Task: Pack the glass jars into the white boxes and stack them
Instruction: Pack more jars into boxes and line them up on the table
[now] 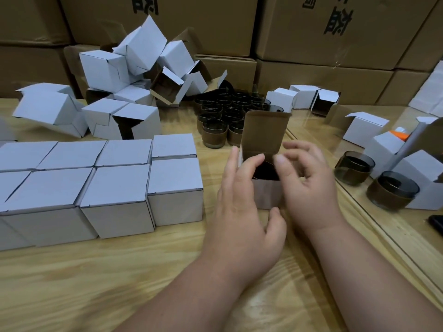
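**Now closing a box at frame centre**

Head view: an open white box (266,183) sits centre frame, lid flap upright, something dark inside, probably a jar. Left hand (239,207) and right hand (309,185) flank it, fingers spread, gripping nothing. Spare glass jars (225,116) cluster just above. Glass is fragile and slippery; thin card dents, so hold by its side walls.

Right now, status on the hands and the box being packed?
Left hand and right hand both open, either side of the open box. Lid flap up, something dark inside. Nothing in the way; spare jars behind.
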The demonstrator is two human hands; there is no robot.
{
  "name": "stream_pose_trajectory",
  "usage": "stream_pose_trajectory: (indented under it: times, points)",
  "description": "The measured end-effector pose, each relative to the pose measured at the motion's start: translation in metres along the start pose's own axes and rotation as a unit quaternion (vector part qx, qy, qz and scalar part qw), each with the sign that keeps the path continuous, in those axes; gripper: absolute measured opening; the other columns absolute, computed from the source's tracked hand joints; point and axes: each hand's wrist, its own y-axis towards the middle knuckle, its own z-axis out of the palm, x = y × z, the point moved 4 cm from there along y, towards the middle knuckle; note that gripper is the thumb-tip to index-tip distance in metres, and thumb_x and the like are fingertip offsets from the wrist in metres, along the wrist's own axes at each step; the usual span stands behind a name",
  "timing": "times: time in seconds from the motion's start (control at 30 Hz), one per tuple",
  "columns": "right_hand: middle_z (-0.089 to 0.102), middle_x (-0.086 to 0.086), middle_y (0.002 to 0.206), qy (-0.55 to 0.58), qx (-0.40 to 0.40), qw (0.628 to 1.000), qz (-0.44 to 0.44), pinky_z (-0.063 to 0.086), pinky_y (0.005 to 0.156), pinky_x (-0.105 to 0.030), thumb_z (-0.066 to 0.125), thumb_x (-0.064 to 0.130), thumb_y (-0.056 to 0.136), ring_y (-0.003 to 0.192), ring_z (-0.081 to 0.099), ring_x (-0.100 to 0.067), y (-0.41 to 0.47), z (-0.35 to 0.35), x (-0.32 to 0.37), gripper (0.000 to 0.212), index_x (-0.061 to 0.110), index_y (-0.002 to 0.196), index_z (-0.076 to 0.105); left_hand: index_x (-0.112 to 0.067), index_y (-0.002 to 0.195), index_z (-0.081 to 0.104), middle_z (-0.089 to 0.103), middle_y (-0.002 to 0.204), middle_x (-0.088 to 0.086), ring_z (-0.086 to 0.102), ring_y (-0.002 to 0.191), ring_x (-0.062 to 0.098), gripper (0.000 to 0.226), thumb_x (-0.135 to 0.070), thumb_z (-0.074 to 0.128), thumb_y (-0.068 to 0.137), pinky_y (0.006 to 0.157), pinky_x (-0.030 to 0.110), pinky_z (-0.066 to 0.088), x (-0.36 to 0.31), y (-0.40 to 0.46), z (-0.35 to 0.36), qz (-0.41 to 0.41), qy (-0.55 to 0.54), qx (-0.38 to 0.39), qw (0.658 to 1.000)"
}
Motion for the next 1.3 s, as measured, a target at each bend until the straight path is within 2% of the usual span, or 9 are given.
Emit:
stream_pose_trajectory:
  times: [0.07,0.13,0.3,0.47,0.7,0.83,1.1,1.2,1.3]
  points:
    - [0.063,0.013,0.117,0.061,-0.058,0.996,0.023,0.049,0.091,-0.022,0.051,0.038,0.096,0.110,0.060,-0.002,0.001,-0.005,-0.004,0.018,0.035,0.107,0.064,-0.050,0.146,0.016,0.022,0.164,-0.016,0.017,0.151,-0.006,0.081,-0.022,0.064,0.086,0.122,0.021,0.021,0.000,0.001,-0.002,-0.004,0.006,-0.002,1.000]
    - [0.067,0.008,0.117,0.127,-0.104,0.984,0.070,0.052,0.090,-0.028,0.045,0.031,0.099,0.105,0.064,-0.007,0.001,-0.008,-0.008,0.023,0.034,0.115,0.061,-0.050,0.145,0.016,0.030,0.153,-0.026,0.024,0.144,-0.011,0.082,-0.023,0.065,0.086,0.119,0.015,0.022,0.001,0.001,-0.002,-0.007,0.025,-0.003,1.000]
    - [0.072,-0.001,0.111,0.220,-0.187,0.940,0.180,0.051,0.063,-0.019,0.037,0.018,0.106,0.088,0.072,-0.013,0.003,-0.012,-0.020,0.029,0.036,0.114,0.058,-0.051,0.145,0.013,0.023,0.135,-0.039,0.015,0.127,-0.025,0.080,-0.029,0.061,0.086,0.108,0.001,0.011,0.007,0.001,0.002,-0.027,0.054,0.017,0.998]
    - [0.074,0.000,0.103,0.315,-0.127,0.904,0.259,0.054,0.061,-0.026,0.045,0.006,0.104,0.075,0.070,-0.008,0.006,-0.007,-0.030,0.030,0.026,0.112,0.066,-0.052,0.144,0.011,0.021,0.133,-0.039,0.016,0.126,-0.025,0.079,-0.031,0.060,0.085,0.105,-0.003,0.011,0.007,0.002,0.003,-0.034,0.053,0.025,0.998]
    - [0.073,0.001,0.119,0.295,0.070,0.930,0.210,0.055,0.076,-0.017,0.063,0.002,0.095,0.105,0.072,-0.010,-0.002,0.015,-0.021,0.050,0.027,0.138,0.057,-0.048,0.149,0.016,0.024,0.147,-0.032,0.018,0.140,-0.018,0.081,-0.025,0.063,0.088,0.112,0.001,0.010,0.008,0.002,0.004,-0.015,0.054,0.038,0.998]
    - [0.075,0.010,0.110,0.288,0.074,0.939,0.173,0.055,0.076,-0.017,0.063,0.013,0.080,0.104,0.072,-0.009,-0.002,0.015,-0.016,0.054,0.037,0.128,0.055,-0.059,0.150,0.013,0.007,0.161,-0.027,0.012,0.149,-0.002,0.081,-0.029,0.060,0.091,0.115,0.012,0.012,0.006,0.002,0.008,-0.001,0.069,0.086,0.994]
    - [0.070,-0.011,0.112,0.334,0.089,0.931,0.115,0.054,0.089,-0.040,0.047,0.014,0.085,0.107,0.065,-0.030,0.000,0.011,-0.017,0.035,0.017,0.113,0.066,-0.054,0.149,0.025,-0.002,0.162,-0.028,0.007,0.149,-0.001,0.071,-0.034,0.060,0.090,0.118,0.024,0.019,0.012,0.001,0.012,-0.001,0.091,0.099,0.991]
    - [0.069,-0.002,0.100,0.296,0.036,0.947,0.118,0.052,0.082,-0.028,0.054,0.040,0.088,0.095,0.064,-0.020,0.000,0.008,-0.014,0.033,0.016,0.104,0.067,-0.050,0.147,0.029,-0.001,0.162,-0.027,0.008,0.148,-0.001,0.067,-0.034,0.059,0.089,0.117,0.022,0.017,0.012,0.001,0.013,0.000,0.093,0.100,0.991]
    - [0.070,0.005,0.097,0.268,-0.003,0.957,0.114,0.052,0.076,-0.023,0.062,0.032,0.084,0.088,0.064,-0.010,0.000,0.005,-0.011,0.020,0.016,0.095,0.066,-0.051,0.137,0.034,0.006,0.161,-0.025,0.015,0.147,-0.002,0.060,-0.031,0.059,0.087,0.115,0.018,0.020,0.010,0.002,0.010,-0.009,0.060,0.079,0.995]
